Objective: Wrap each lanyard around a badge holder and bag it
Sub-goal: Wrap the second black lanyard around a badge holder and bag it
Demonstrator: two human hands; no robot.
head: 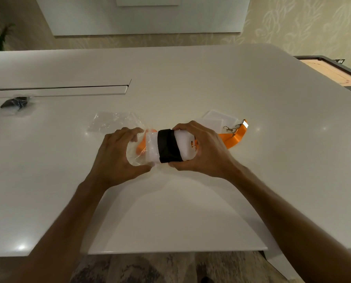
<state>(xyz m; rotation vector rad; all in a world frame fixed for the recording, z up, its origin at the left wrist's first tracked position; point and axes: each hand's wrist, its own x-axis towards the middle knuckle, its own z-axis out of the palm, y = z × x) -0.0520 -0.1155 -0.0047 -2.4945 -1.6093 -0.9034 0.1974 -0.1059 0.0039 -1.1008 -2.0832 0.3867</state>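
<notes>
Right hand (199,148) fingers grasp a white badge holder (185,146) wrapped in a black lanyard (168,147); left hand (117,154) fingers grip the clear bag (137,152) around its end, above the worktop (170,211). An orange lanyard (234,137) lies just behind.

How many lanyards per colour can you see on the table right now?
Black lanyard: 2, one wrapped round the badge holder in the hands, one already bagged at far left
Orange lanyard: 1, lying behind the right hand; the orange showing through the clear bag by the left hand may be the same strap, cannot tell
Total: 3
</notes>
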